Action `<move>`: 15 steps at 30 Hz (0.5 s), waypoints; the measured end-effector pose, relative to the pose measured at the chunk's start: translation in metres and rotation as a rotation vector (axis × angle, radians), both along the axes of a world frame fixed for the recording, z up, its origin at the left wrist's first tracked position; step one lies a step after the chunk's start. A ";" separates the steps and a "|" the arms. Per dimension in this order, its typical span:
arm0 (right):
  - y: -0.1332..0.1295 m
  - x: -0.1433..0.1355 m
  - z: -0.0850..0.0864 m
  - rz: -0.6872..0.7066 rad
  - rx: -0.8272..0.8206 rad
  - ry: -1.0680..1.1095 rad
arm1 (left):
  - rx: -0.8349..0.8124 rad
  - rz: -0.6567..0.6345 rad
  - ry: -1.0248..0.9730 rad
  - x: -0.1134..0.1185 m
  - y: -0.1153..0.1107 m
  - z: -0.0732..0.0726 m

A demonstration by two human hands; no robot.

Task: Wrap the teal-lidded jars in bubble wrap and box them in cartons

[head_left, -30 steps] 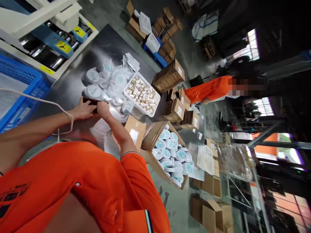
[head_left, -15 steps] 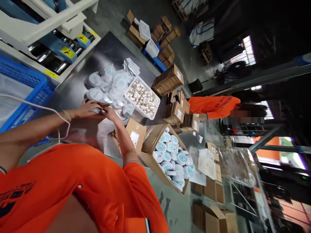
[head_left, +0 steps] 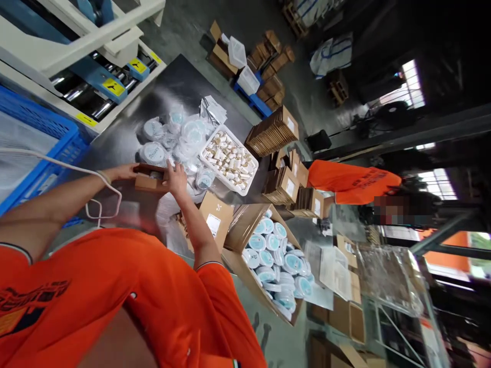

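A small brown cardboard box (head_left: 148, 184) is held just above the metal table, its top open toward me, with something greyish inside that I cannot make out. My left hand (head_left: 123, 173) grips its left end. At the opposite end, my right hand (head_left: 176, 180) has its thumb against the box wall and its fingers raised and bent. Right behind the box lies a heap of round white tubs (head_left: 153, 152) in clear plastic wrap. A white basket (head_left: 242, 190) of small white-and-gold bottles stands beyond my right hand.
An open carton (head_left: 264, 294) of round white-and-teal tubs stands at the table's right. Stacked flat cartons (head_left: 270, 133) line the far side, near a co-worker in an orange shirt (head_left: 353, 182). Silver packets (head_left: 213, 110) lie behind the heap. A pale cable (head_left: 115, 191) hangs over my left forearm.
The box has tipped, so its open inside now shows. My hands have moved apart to its two ends, and the right fingers have lifted. The whole view has shifted slightly.
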State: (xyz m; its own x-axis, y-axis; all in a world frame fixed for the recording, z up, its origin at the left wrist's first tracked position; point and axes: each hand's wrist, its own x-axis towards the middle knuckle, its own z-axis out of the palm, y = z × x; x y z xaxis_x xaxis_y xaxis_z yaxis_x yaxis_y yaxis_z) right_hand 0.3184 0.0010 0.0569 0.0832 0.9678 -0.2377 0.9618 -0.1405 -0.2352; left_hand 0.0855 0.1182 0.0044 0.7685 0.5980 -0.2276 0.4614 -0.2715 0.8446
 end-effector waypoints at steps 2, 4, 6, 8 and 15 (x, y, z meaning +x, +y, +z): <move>-0.006 -0.001 -0.001 0.119 -0.028 0.028 | -0.012 -0.015 0.034 -0.008 0.001 0.004; -0.018 -0.004 -0.005 0.145 -0.076 0.047 | 0.018 0.010 0.068 -0.012 -0.008 0.005; -0.032 -0.010 -0.009 0.083 -0.094 0.012 | 0.146 0.008 0.149 -0.011 -0.025 0.004; -0.043 -0.020 -0.014 0.015 -0.115 -0.022 | 0.298 -0.021 0.241 -0.007 -0.042 0.002; -0.019 -0.085 -0.031 0.018 -0.190 0.010 | 0.300 0.063 0.340 -0.061 -0.033 -0.009</move>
State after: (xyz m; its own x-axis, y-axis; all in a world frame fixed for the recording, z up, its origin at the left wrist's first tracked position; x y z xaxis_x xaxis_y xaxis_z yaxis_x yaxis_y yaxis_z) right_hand 0.2334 -0.0182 0.0255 0.0632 0.9066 -0.4172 0.9623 -0.1662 -0.2154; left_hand 0.0249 0.0855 -0.0043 0.6400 0.7193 -0.2701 0.7222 -0.4432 0.5310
